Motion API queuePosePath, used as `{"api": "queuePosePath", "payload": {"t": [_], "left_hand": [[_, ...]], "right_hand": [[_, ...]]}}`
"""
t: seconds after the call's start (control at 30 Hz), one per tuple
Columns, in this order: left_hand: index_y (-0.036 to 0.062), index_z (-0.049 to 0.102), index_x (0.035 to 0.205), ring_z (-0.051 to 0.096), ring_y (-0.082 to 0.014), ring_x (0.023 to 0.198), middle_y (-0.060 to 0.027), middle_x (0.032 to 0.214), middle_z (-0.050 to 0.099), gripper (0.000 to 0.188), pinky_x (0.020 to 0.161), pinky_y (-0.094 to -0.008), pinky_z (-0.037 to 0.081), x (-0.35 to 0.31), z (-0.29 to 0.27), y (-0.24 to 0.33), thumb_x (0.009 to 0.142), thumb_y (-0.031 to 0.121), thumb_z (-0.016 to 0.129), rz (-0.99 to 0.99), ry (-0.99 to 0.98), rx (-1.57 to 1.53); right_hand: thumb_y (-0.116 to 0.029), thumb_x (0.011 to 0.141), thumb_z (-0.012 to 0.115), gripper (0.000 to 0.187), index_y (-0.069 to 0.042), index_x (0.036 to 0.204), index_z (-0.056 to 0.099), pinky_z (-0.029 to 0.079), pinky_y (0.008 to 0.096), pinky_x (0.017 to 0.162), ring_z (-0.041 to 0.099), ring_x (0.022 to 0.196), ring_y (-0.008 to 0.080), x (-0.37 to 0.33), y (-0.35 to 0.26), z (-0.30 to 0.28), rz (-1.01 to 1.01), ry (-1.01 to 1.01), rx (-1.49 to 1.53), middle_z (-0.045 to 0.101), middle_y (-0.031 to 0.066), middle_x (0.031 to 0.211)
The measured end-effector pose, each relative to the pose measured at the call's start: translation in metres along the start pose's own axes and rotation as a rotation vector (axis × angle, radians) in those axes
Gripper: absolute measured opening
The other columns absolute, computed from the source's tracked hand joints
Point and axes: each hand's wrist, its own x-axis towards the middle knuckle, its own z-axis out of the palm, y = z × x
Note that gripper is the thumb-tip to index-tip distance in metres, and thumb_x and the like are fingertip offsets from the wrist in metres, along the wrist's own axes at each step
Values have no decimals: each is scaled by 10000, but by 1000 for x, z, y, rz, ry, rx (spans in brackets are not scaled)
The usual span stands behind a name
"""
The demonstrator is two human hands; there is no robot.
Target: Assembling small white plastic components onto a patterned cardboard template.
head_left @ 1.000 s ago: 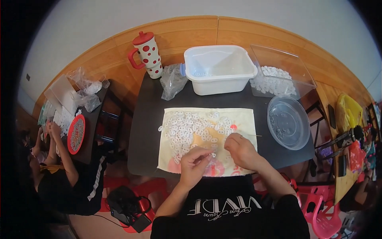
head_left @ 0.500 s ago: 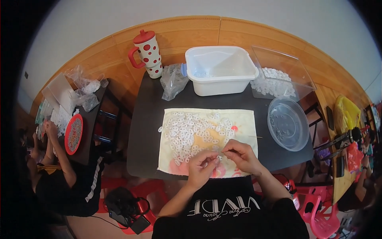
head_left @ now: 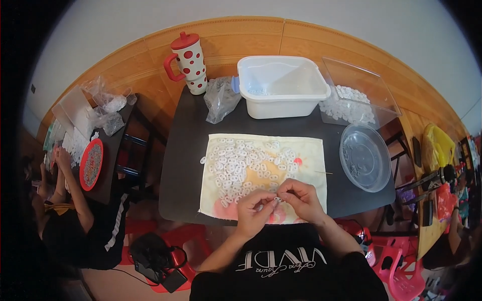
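Note:
Many small white plastic pieces, each with two holes (head_left: 232, 170), lie spread over a cream cloth with a printed pattern (head_left: 314, 193). At the cloth's near edge, my left hand (head_left: 254, 209) pinches one such white two-hole piece (head_left: 277, 199) between thumb and fingers. My right hand (head_left: 304, 200) is closed in a pinch against the same piece, its fingertips meeting those of my left. Whether the right fingers also hold something tiny is hidden. A thin needle-like stick (head_left: 324, 173) lies across the cloth's right edge.
Behind the cloth stand a white tub (head_left: 283, 103), a clear plastic bag (head_left: 222, 100) and a red-dotted tumbler (head_left: 192, 65). To the right are a round clear tray (head_left: 376, 180) with small metal bits and a clear bin of white pieces (head_left: 349, 106). Another person (head_left: 75, 215) works at the left table.
My right hand has come down and closer to my left, its fingertips now at the white piece. My left hand has stayed nearly still.

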Motion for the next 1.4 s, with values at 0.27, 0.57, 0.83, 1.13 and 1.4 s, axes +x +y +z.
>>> {"api": "queuePosePath", "payload": {"t": [0.27, 0.57, 0.83, 1.13, 1.4], "left_hand": [[-39, 667, 1099, 601, -87, 817, -47, 947, 637, 254, 718, -220, 490, -3, 4, 2, 861, -124, 642, 20, 50, -49], [-41, 673, 1089, 596, -89, 824, -52, 945, 642, 238, 729, -218, 485, -3, 3, 1, 860, -107, 660, 35, 74, -37], [-32, 690, 993, 582, -87, 788, -44, 886, 647, 164, 678, -214, 443, 1, 6, 7, 847, -104, 674, 33, 52, 11], [-32, 670, 970, 585, -88, 814, -54, 928, 653, 131, 707, -212, 450, 1, 1, -1, 861, -104, 655, 11, 80, 26], [-37, 647, 983, 621, -107, 857, -60, 948, 656, 104, 790, -248, 510, 3, 4, -4, 894, -86, 628, 48, 67, -4]], "right_hand": [[11, 938, 609, 22, 13, 951, 592, 452, 229, 741, 555, 825, 80, 4, -5, -6, 10, -106, -220, 592, 28, 873], [23, 941, 590, 98, 13, 1035, 613, 457, 241, 822, 573, 922, 92, 3, -25, -13, -43, 1, -236, 607, 44, 952], [69, 857, 671, 343, -26, 1182, 618, 505, 274, 733, 635, 835, 148, -5, -22, -1, -119, -22, -379, 651, 84, 961], [70, 773, 675, 221, 16, 987, 661, 520, 344, 706, 641, 829, 296, -12, -40, -39, -308, 15, -848, 633, 133, 908], [-44, 747, 688, 211, -28, 955, 653, 491, 381, 692, 586, 833, 310, -26, -25, -18, -384, -26, -1138, 567, 127, 904]]}}
